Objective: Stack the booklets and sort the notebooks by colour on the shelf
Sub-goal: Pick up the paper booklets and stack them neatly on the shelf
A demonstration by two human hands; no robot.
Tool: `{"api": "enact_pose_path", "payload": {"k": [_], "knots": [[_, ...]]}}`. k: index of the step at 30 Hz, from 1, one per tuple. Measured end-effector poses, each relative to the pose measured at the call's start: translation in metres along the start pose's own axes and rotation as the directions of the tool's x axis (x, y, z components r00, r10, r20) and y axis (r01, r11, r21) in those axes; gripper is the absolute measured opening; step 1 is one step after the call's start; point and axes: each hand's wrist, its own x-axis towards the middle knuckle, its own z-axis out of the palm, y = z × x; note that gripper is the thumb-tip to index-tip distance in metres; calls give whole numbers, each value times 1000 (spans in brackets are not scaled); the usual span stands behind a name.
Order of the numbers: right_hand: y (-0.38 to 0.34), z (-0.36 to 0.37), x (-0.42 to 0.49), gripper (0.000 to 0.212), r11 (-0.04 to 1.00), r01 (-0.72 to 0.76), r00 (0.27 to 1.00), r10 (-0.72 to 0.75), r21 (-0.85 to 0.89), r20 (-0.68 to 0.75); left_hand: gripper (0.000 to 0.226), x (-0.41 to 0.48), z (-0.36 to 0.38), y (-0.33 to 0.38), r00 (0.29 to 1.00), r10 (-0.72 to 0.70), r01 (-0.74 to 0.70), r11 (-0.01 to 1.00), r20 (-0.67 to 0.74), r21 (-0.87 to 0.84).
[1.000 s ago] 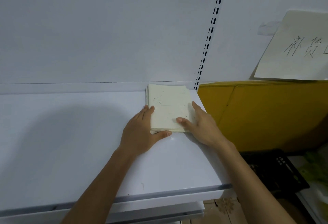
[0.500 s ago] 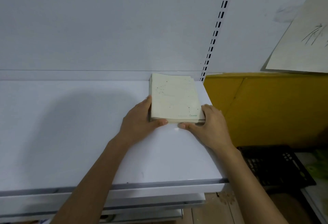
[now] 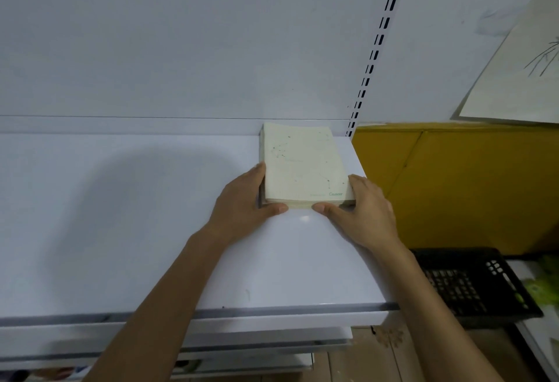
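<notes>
**A:** The stack of booklets (image 3: 302,167) is seen lying flat on the shelf (image 3: 121,215), at the shelf's far right corner, close against the back wall.

**B:** And it's gripped from both sides! The left hand (image 3: 242,203) is clamped on the stack's left edge, with the fingers laid along the side and the thumb hooked across the near edge.

**A:** The right hand (image 3: 366,212) is closed on the near right corner. The fingers are curled over the side and the thumb is stretched along the near edge. The two thumb tips are near each other but apart.

**B:** A cream cover is shown on top, marked with faint dots and thin lines. A small green word is printed by the right thumb but can't be read.

**A:** At the shelf's right end a slotted rail (image 3: 375,49) is seen rising up the wall. A yellow panel (image 3: 469,185) is set just right of the shelf.

**B:** Above and right of the shelf, a sheet of paper (image 3: 520,64) with dark strokes is seen on the wall. Lower down on the right, a black crate (image 3: 472,285) is spotted.

**A:** Under the shelf, the front edges of lower shelves (image 3: 272,342) are picked out.
</notes>
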Motion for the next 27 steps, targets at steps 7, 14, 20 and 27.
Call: {"api": "enact_pose_path", "payload": {"k": [7,14,20,27], "knots": [[-11,-7,-3,61,997,-72,995,75,-40,68,70,-3,-1,6,1000,-1,1,1000,-31,-9],[-66,10,-60,88,1000,-23,974,20,-13,-227,83,-39,-31,1,998,-61,63,982,-19,180],[-204,70,-136,85,949,198,972,-159,245,-172,68,-164,-135,-50,972,97,-5,918,-212,396],[-373,167,-245,79,845,358,918,-397,397,16,69,-357,-267,-133,934,-83,270,800,-347,535]]}}
